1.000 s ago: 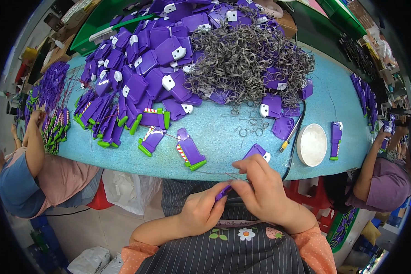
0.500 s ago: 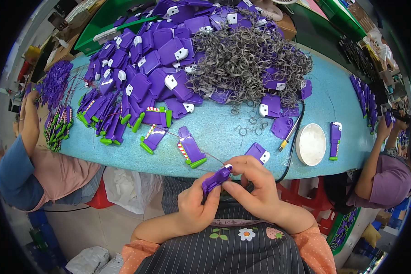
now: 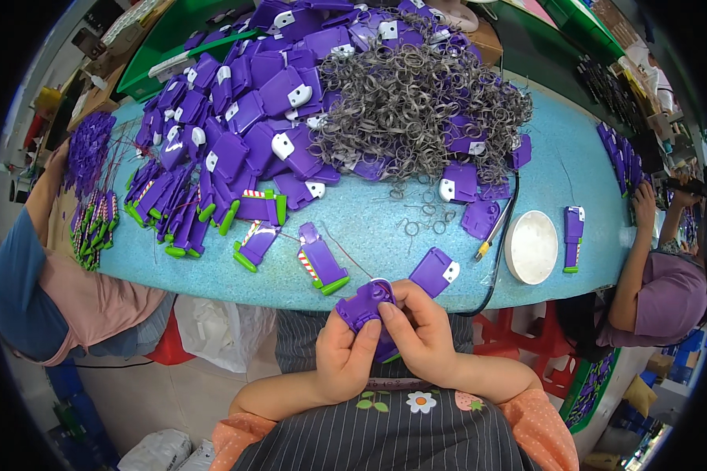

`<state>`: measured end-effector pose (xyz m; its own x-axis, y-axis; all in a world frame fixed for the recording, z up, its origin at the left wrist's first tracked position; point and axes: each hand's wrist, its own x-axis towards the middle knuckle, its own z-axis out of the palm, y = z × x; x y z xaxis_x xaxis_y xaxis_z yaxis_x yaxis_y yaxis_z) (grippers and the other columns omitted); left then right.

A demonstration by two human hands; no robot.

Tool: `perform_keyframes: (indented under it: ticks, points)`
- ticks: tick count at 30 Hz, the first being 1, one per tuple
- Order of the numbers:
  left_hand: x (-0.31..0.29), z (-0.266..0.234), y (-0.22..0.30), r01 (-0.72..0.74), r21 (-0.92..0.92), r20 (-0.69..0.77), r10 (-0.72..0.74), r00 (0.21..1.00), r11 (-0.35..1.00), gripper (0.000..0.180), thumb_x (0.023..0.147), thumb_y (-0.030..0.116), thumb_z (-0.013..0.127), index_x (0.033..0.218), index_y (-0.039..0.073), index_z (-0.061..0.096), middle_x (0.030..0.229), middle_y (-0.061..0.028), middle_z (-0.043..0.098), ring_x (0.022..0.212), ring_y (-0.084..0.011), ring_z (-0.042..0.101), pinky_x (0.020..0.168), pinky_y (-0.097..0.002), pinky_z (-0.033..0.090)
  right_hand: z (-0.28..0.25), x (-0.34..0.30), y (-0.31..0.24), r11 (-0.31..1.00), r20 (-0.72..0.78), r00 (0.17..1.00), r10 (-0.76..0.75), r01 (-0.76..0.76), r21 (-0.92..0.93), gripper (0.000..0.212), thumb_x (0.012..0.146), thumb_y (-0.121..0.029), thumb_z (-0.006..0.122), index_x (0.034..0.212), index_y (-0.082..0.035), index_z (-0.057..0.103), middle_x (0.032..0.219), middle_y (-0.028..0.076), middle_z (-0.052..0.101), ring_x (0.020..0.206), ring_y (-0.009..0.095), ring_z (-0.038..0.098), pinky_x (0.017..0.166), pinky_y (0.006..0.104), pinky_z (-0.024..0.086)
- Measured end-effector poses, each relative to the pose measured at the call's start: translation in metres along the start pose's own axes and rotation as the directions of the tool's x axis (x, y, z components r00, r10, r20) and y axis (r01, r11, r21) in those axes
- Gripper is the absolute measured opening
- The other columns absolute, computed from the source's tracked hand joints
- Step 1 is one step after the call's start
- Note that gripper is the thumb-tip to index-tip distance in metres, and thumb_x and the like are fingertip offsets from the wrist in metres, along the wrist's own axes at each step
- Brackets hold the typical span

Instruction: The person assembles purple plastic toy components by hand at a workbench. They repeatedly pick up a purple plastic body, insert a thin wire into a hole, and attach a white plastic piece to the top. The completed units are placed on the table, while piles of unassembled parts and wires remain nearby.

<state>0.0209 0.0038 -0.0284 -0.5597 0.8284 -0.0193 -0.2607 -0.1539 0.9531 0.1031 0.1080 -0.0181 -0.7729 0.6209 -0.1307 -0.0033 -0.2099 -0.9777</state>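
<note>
While it is pinched from both sides, a purple plastic half-shell (image 3: 355,308) shows its moulded inside

Where the light blue tabletop (image 3: 369,216) ends nearest the wearer, the left hand (image 3: 342,357) grips the half-shell's left side between thumb and fingers. The right hand (image 3: 418,326) is closed on its right side, thumb tip just beside the round socket. A thin dark wire (image 3: 347,250) slants from the shell's top toward the upper left. A second purple piece (image 3: 386,345) with a green edge shows just below, between the hands; whether it is gripped cannot be told.

Just beyond the right hand lies a white-ended purple casing (image 3: 428,273). To its left, near the hands, lies a striped purple casing (image 3: 320,257) with a green foot. A white bowl (image 3: 531,247) stands farther right, near a yellow-ended tool (image 3: 483,249). On the far side, a tangled heap of grey wire springs (image 3: 424,110) lies over and beside a pile of purple casings (image 3: 259,149).
</note>
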Motion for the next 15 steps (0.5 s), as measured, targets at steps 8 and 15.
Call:
perform_keyframes:
  ticks: [8, 15]
  points:
    - [0.007, -0.011, 0.009, 0.157, -0.239, 0.104, -0.136, 0.985, 0.958, 0.032, 0.098, 0.009, 0.038, 0.127, -0.003, 0.034, 0.123, -0.0235, 0.051, 0.108, -0.0301, 0.058, 0.092, -0.0386, 0.047, -0.051, 0.059, -0.026, 0.401, -0.104, 0.922, -0.372, 0.059, -0.914, 0.018, 0.079, -0.017, 0.069, 0.081, -0.001, 0.062, 0.054, 0.005, 0.053, 0.045, 0.015, 0.05, 0.046, 0.0278, 0.04]
    - [0.002, -0.008, 0.01, 0.178, -0.218, 0.104, -0.159, 0.982, 0.96, 0.032, 0.097, 0.009, 0.038, 0.127, -0.003, 0.034, 0.122, -0.023, 0.052, 0.106, -0.0287, 0.058, 0.092, -0.0381, 0.048, -0.061, 0.076, -0.014, 0.347, -0.127, 0.92, -0.371, 0.011, -0.938, 0.015, 0.08, -0.015, 0.067, 0.079, -0.001, 0.061, 0.058, 0.011, 0.057, 0.05, 0.021, 0.057, 0.047, 0.0309, 0.042]
